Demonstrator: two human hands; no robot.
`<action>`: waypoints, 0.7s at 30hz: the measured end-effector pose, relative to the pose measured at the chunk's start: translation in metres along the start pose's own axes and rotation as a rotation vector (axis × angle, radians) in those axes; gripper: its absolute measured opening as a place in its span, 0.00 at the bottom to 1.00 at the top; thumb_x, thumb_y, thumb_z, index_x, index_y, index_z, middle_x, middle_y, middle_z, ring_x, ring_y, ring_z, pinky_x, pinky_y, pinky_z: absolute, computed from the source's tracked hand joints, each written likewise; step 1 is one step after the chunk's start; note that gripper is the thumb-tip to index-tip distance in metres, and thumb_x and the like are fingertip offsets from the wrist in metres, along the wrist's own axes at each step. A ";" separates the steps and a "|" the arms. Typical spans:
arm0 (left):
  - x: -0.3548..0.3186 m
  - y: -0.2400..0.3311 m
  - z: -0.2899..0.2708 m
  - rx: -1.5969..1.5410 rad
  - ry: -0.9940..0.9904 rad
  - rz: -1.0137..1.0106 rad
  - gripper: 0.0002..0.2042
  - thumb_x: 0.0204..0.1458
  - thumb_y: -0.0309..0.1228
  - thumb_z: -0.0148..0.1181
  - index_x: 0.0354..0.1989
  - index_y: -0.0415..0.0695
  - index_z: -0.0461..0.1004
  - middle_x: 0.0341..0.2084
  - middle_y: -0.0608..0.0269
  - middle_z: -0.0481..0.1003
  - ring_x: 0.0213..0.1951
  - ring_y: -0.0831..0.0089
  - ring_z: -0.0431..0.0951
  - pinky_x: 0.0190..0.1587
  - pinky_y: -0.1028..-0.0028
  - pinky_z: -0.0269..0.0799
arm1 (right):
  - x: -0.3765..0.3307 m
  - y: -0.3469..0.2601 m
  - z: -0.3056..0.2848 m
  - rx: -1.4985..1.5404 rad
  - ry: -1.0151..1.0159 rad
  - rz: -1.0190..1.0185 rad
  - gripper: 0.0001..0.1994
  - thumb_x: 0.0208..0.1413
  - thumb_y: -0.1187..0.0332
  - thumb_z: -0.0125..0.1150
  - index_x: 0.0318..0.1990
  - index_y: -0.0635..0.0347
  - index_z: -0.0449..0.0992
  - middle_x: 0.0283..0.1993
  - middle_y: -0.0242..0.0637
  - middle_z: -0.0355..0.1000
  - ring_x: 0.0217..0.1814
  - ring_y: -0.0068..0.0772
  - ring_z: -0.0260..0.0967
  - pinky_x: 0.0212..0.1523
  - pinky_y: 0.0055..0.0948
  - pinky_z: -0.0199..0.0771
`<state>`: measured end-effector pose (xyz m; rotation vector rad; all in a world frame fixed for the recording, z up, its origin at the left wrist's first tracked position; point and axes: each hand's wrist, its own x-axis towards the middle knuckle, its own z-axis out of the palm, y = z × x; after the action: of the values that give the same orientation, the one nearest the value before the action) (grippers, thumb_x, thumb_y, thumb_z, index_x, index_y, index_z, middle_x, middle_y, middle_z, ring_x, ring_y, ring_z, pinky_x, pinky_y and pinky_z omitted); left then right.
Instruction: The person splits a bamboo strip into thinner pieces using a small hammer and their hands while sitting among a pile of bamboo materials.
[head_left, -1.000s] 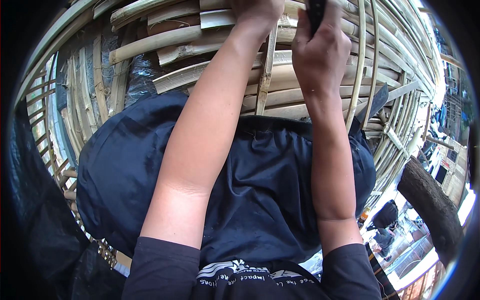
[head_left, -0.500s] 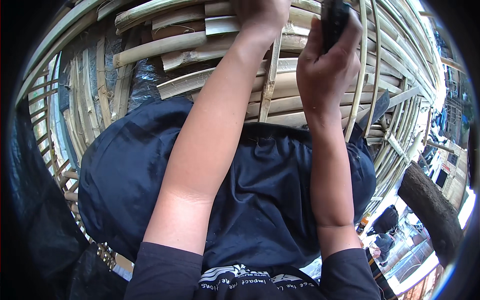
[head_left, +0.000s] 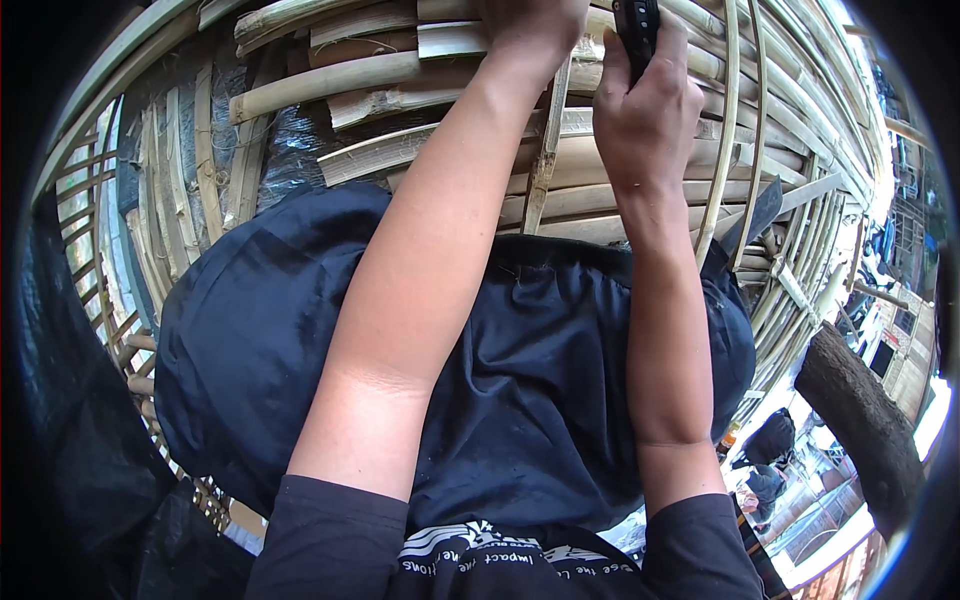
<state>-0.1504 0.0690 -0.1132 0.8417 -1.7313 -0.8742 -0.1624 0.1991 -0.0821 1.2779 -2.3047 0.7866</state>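
My right hand (head_left: 648, 110) is closed around a black tool handle (head_left: 637, 28) that sticks up past the top edge of the view. My left hand (head_left: 530, 25) reaches to the top edge and rests on the bamboo slats; its fingers are cut off by the frame. A thin upright bamboo strip (head_left: 545, 150) runs down between my two forearms. Both hands work over a curved structure of split bamboo slats (head_left: 380, 75). My lap in dark blue cloth (head_left: 520, 380) fills the middle.
Thin bent bamboo ribs (head_left: 790, 200) curve down the right side, and a bamboo lattice (head_left: 90, 250) lines the left. A dark tree trunk (head_left: 860, 410) and a crouching person (head_left: 770, 440) show far below at the lower right. Black sheeting (head_left: 80, 480) hangs at lower left.
Both hands have moved slightly up toward the top edge. The right hand with the black tool has shifted a little to the right.
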 end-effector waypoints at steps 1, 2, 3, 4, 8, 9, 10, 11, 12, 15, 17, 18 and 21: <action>0.000 -0.001 -0.001 -0.015 0.002 0.009 0.08 0.49 0.28 0.72 0.23 0.41 0.78 0.29 0.54 0.79 0.34 0.52 0.81 0.38 0.56 0.75 | -0.004 -0.002 0.003 0.055 0.038 0.004 0.18 0.65 0.63 0.63 0.54 0.60 0.65 0.33 0.54 0.77 0.36 0.65 0.78 0.32 0.51 0.74; 0.000 -0.001 -0.001 -0.013 0.002 0.008 0.08 0.49 0.28 0.72 0.23 0.41 0.78 0.29 0.54 0.79 0.34 0.52 0.81 0.38 0.56 0.75 | -0.006 -0.004 0.004 0.072 0.174 -0.027 0.16 0.65 0.63 0.62 0.54 0.60 0.67 0.33 0.55 0.77 0.36 0.65 0.78 0.32 0.52 0.74; 0.001 -0.002 0.000 0.003 0.012 0.025 0.08 0.49 0.28 0.72 0.24 0.41 0.78 0.29 0.53 0.79 0.34 0.51 0.81 0.38 0.56 0.75 | -0.007 -0.006 0.005 0.089 0.310 -0.058 0.15 0.65 0.63 0.62 0.53 0.60 0.69 0.33 0.57 0.78 0.37 0.65 0.78 0.33 0.53 0.74; 0.002 -0.003 0.000 0.019 0.021 0.042 0.08 0.48 0.28 0.72 0.24 0.41 0.79 0.29 0.53 0.79 0.35 0.51 0.81 0.38 0.56 0.75 | -0.004 -0.006 0.002 0.004 0.126 0.071 0.16 0.65 0.64 0.62 0.54 0.61 0.68 0.34 0.56 0.78 0.36 0.65 0.78 0.33 0.52 0.74; 0.000 -0.003 0.000 -0.018 0.016 0.009 0.07 0.49 0.29 0.71 0.25 0.41 0.79 0.30 0.52 0.79 0.35 0.50 0.81 0.38 0.56 0.76 | -0.005 -0.009 0.002 0.128 0.166 -0.004 0.16 0.65 0.63 0.62 0.53 0.61 0.67 0.34 0.56 0.77 0.36 0.65 0.78 0.33 0.53 0.75; 0.000 -0.001 0.001 -0.020 0.025 0.020 0.07 0.49 0.30 0.71 0.26 0.41 0.79 0.29 0.53 0.80 0.35 0.50 0.82 0.38 0.56 0.76 | -0.008 -0.009 0.003 0.182 0.285 0.020 0.15 0.65 0.63 0.62 0.53 0.60 0.69 0.36 0.56 0.78 0.37 0.65 0.78 0.34 0.53 0.76; -0.001 -0.001 0.001 -0.021 0.033 0.032 0.08 0.49 0.30 0.72 0.26 0.41 0.80 0.29 0.53 0.80 0.35 0.50 0.82 0.38 0.56 0.76 | -0.003 -0.006 0.000 0.001 0.103 0.072 0.16 0.65 0.64 0.62 0.55 0.59 0.70 0.36 0.55 0.78 0.37 0.63 0.79 0.36 0.50 0.77; 0.001 0.000 0.001 -0.026 0.035 0.037 0.08 0.49 0.30 0.72 0.26 0.41 0.80 0.29 0.53 0.80 0.35 0.50 0.82 0.38 0.56 0.76 | -0.002 -0.004 0.000 -0.002 0.110 0.069 0.16 0.65 0.64 0.62 0.55 0.59 0.70 0.36 0.55 0.78 0.37 0.63 0.79 0.36 0.50 0.77; 0.001 0.000 0.000 -0.023 0.018 -0.013 0.08 0.49 0.31 0.72 0.26 0.41 0.80 0.29 0.52 0.80 0.36 0.51 0.82 0.39 0.56 0.76 | -0.003 -0.003 0.001 0.044 0.103 0.022 0.17 0.65 0.65 0.62 0.56 0.60 0.68 0.35 0.54 0.78 0.37 0.63 0.79 0.36 0.50 0.77; -0.002 0.000 0.001 -0.012 -0.012 -0.080 0.08 0.49 0.32 0.72 0.27 0.41 0.80 0.29 0.52 0.81 0.36 0.51 0.82 0.39 0.56 0.77 | -0.010 -0.005 0.001 0.110 0.243 0.085 0.14 0.65 0.66 0.62 0.53 0.61 0.72 0.40 0.54 0.79 0.41 0.60 0.80 0.37 0.48 0.76; 0.004 -0.001 0.003 0.005 -0.027 -0.096 0.08 0.49 0.31 0.71 0.27 0.41 0.80 0.29 0.51 0.81 0.35 0.50 0.82 0.38 0.56 0.77 | 0.003 0.002 0.005 0.042 -0.024 0.004 0.15 0.65 0.67 0.62 0.54 0.62 0.71 0.39 0.55 0.79 0.40 0.61 0.80 0.36 0.48 0.76; 0.004 -0.001 0.003 0.002 -0.023 -0.090 0.08 0.49 0.31 0.71 0.27 0.41 0.80 0.29 0.51 0.81 0.35 0.50 0.82 0.38 0.56 0.77 | 0.000 -0.002 0.004 0.062 -0.005 0.089 0.15 0.65 0.67 0.61 0.54 0.62 0.70 0.39 0.55 0.79 0.40 0.63 0.79 0.37 0.49 0.76; -0.002 0.002 -0.001 -0.028 -0.008 -0.091 0.08 0.49 0.31 0.71 0.26 0.40 0.80 0.29 0.50 0.80 0.34 0.50 0.82 0.37 0.55 0.76 | -0.009 -0.005 0.000 0.123 0.080 0.169 0.15 0.65 0.67 0.61 0.55 0.61 0.71 0.36 0.53 0.80 0.41 0.63 0.79 0.39 0.49 0.78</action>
<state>-0.1496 0.0717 -0.1120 0.9051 -1.6946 -0.9613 -0.1538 0.2027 -0.0856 1.0890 -2.3538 1.0314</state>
